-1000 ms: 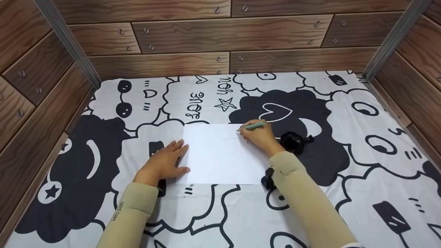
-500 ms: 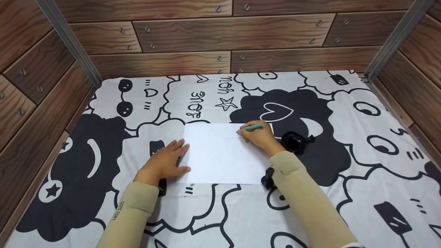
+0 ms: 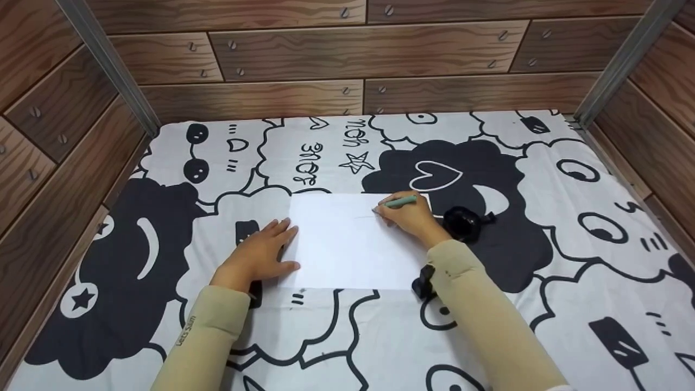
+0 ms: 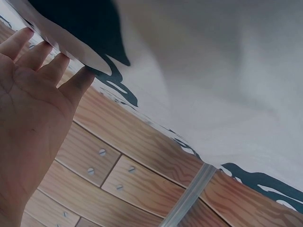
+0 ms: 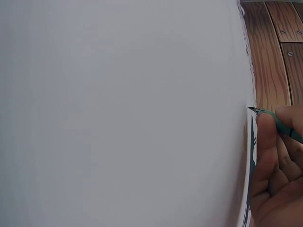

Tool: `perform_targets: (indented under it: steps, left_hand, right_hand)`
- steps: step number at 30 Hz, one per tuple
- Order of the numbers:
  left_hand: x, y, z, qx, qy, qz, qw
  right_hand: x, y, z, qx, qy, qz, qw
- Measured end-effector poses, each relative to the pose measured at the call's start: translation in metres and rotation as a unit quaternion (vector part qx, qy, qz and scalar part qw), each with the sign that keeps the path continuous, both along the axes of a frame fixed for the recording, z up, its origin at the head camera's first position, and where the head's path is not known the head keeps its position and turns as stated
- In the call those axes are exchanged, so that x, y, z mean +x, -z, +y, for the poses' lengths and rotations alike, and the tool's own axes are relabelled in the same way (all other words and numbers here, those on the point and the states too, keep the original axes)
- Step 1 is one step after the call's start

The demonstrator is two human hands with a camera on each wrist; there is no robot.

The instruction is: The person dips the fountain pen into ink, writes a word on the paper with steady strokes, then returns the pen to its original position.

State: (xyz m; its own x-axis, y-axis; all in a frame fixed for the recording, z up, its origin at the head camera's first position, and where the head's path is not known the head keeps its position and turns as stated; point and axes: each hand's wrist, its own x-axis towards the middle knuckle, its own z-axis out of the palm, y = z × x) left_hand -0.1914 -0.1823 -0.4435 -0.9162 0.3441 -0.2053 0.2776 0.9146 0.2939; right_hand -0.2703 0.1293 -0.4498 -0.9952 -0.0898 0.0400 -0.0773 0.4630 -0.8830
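Observation:
A white sheet of paper (image 3: 342,250) lies on the patterned cloth in the head view. My left hand (image 3: 260,255) rests along its left edge with the fingers spread and straight; the left wrist view shows that palm (image 4: 33,109) from below. Near the sheet's upper right corner, my right hand (image 3: 408,214) pinches a green pen (image 3: 403,201) between thumb and fingers. Its dark pointed tip is at the paper, by a faint thin line (image 3: 365,217). The right wrist view has the pen (image 5: 285,129) at its right side, with the pale sheet (image 5: 128,118) filling most of it.
Black-and-white cartoon cloth (image 3: 320,336) covers the table. A round black object (image 3: 461,224) and a smaller black part (image 3: 422,282) sit beside the right wrist. Wood-print walls (image 3: 282,54) with grey corner posts (image 3: 624,62) enclose the back and sides.
The pen tip has shifted very slightly toward the person. The left hand and the paper stay in place.

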Motion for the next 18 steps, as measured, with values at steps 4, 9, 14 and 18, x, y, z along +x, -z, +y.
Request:
perform_targets:
  steps: [4,9,14,18]
  left_hand:
    - [0.0003,0.0001,0.0003,0.002,0.001,0.000,1.0000]
    - [0.0002,0.0009,-0.0005,0.004,0.003,0.001,1.0000]
    - [-0.0006,0.0017,-0.0013,0.002,0.004,0.003,1.0000]
    - [-0.0008,0.0017,-0.0005,0.003,0.001,-0.002,1.0000]
  right_hand:
    - [0.0027,0.0005,0.0012,-0.002,-0.007,0.005,1.000]
    - [0.0060,0.0000,0.0017,-0.003,-0.013,0.003,1.000]
    - [0.0088,-0.0010,0.0012,0.007,-0.016,0.001,1.000]
    - [0.0097,0.0011,0.0023,0.009,-0.022,0.002,1.000]
